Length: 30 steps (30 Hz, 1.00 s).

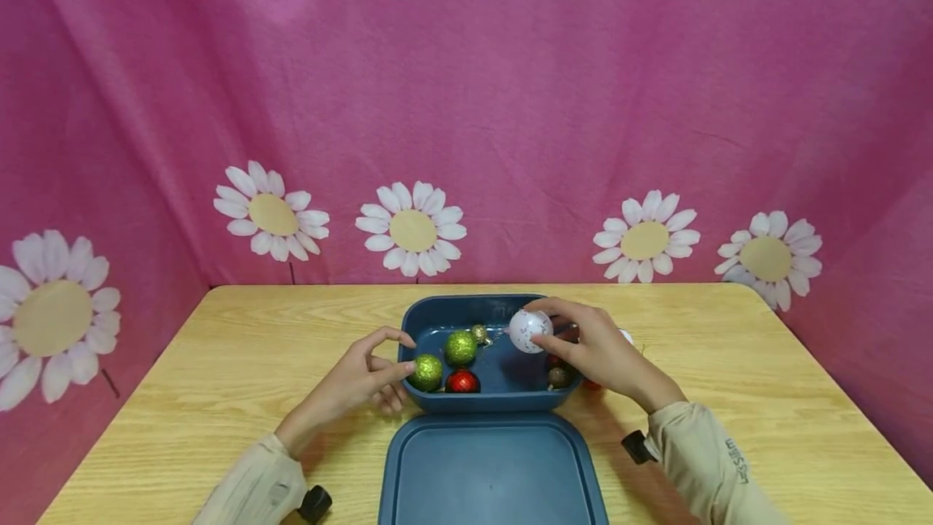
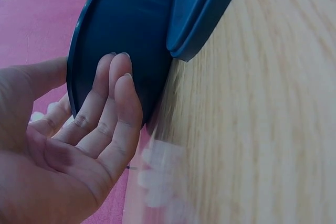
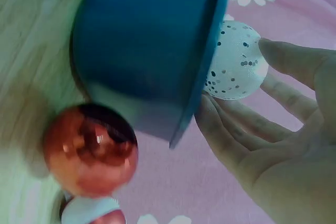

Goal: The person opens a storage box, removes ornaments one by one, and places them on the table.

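Observation:
My right hand [image 1: 594,347] pinches a white speckled Christmas bauble [image 1: 530,331] over the right part of a dark blue box [image 1: 484,403]. In the right wrist view, this bauble shows just past the box's rim. My left hand [image 1: 360,379] is at the box's left side, with thumb and index finger spread over the rim and the other fingers along the outer wall. Beside that thumb, a green glitter bauble [image 1: 426,373] sits in the box. Another green bauble [image 1: 460,348], a red bauble [image 1: 462,382] and a small gold bauble [image 1: 479,333] lie near it.
A dull gold bauble [image 1: 559,377] lies at the box's right end, beneath my right hand. Outside the box, a shiny red bauble [image 3: 91,149] and a white-and-red bauble [image 3: 93,211] rest on the table. The blue lid [image 1: 492,468] lies in front of the box.

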Each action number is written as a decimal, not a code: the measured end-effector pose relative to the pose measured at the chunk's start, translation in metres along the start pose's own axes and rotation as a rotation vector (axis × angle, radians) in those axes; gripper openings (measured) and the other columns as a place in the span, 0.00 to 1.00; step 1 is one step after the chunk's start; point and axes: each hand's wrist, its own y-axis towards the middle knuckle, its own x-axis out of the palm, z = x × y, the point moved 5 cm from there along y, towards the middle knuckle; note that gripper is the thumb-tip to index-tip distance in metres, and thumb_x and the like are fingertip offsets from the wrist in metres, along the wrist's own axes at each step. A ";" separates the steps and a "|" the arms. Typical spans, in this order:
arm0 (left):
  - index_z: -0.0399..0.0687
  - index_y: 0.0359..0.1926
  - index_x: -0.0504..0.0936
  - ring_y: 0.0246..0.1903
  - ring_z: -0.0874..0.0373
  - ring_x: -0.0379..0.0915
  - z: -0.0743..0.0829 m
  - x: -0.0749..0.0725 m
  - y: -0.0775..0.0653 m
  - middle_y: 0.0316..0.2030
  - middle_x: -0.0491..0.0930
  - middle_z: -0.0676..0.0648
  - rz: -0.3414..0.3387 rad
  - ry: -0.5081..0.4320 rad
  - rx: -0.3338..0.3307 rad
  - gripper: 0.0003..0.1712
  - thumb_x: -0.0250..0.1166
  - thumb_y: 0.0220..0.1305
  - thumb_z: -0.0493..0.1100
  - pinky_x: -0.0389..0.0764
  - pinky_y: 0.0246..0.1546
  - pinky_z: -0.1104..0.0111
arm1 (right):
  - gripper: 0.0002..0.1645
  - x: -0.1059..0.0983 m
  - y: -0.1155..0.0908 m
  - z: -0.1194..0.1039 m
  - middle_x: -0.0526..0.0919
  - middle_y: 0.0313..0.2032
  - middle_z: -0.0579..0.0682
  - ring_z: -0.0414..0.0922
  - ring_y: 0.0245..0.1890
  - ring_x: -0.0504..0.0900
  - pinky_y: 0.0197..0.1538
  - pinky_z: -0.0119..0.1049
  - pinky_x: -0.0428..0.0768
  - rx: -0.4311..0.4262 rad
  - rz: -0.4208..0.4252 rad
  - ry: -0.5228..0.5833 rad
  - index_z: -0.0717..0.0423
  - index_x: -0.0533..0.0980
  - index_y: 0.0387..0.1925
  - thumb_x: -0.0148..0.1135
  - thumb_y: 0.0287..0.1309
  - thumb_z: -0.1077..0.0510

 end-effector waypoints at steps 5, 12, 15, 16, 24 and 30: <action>0.36 0.61 0.65 0.19 0.53 0.81 -0.001 -0.001 0.000 0.26 0.82 0.28 -0.009 -0.004 0.007 0.25 0.63 0.71 0.42 0.85 0.24 0.62 | 0.22 -0.017 -0.003 0.005 0.84 0.50 0.52 0.50 0.43 0.84 0.47 0.46 0.85 0.020 0.062 -0.014 0.55 0.78 0.56 0.70 0.60 0.59; 0.37 0.62 0.65 0.19 0.54 0.81 -0.002 -0.001 0.000 0.26 0.83 0.30 -0.010 -0.016 0.002 0.25 0.63 0.71 0.42 0.85 0.23 0.63 | 0.22 -0.045 -0.008 0.013 0.84 0.49 0.54 0.52 0.45 0.85 0.47 0.49 0.85 0.044 0.161 -0.044 0.52 0.78 0.57 0.70 0.61 0.56; 0.37 0.62 0.65 0.19 0.54 0.81 -0.001 -0.001 -0.001 0.26 0.83 0.30 -0.008 -0.025 0.000 0.25 0.63 0.71 0.42 0.84 0.23 0.63 | 0.22 -0.055 -0.009 0.020 0.84 0.49 0.54 0.52 0.46 0.85 0.48 0.50 0.84 0.045 0.195 -0.070 0.52 0.77 0.57 0.70 0.62 0.56; 0.37 0.62 0.65 0.19 0.54 0.80 -0.001 -0.001 -0.001 0.26 0.83 0.30 -0.009 -0.027 0.000 0.25 0.63 0.71 0.42 0.84 0.23 0.63 | 0.22 -0.058 -0.009 0.024 0.84 0.49 0.54 0.53 0.46 0.85 0.48 0.50 0.84 0.049 0.203 -0.084 0.52 0.77 0.57 0.69 0.62 0.56; 0.37 0.62 0.65 0.19 0.54 0.80 -0.001 -0.001 -0.001 0.25 0.83 0.31 -0.012 -0.026 -0.002 0.25 0.63 0.71 0.42 0.84 0.23 0.63 | 0.22 -0.062 -0.014 0.054 0.83 0.49 0.62 0.58 0.42 0.86 0.47 0.54 0.84 0.083 0.233 -0.130 0.58 0.75 0.57 0.68 0.63 0.59; 0.37 0.62 0.65 0.19 0.54 0.80 -0.001 -0.001 -0.001 0.27 0.82 0.28 -0.009 -0.020 -0.006 0.26 0.63 0.71 0.43 0.85 0.24 0.63 | 0.23 -0.049 -0.014 0.076 0.82 0.50 0.64 0.60 0.43 0.85 0.47 0.55 0.83 0.127 0.166 -0.137 0.60 0.73 0.58 0.67 0.63 0.60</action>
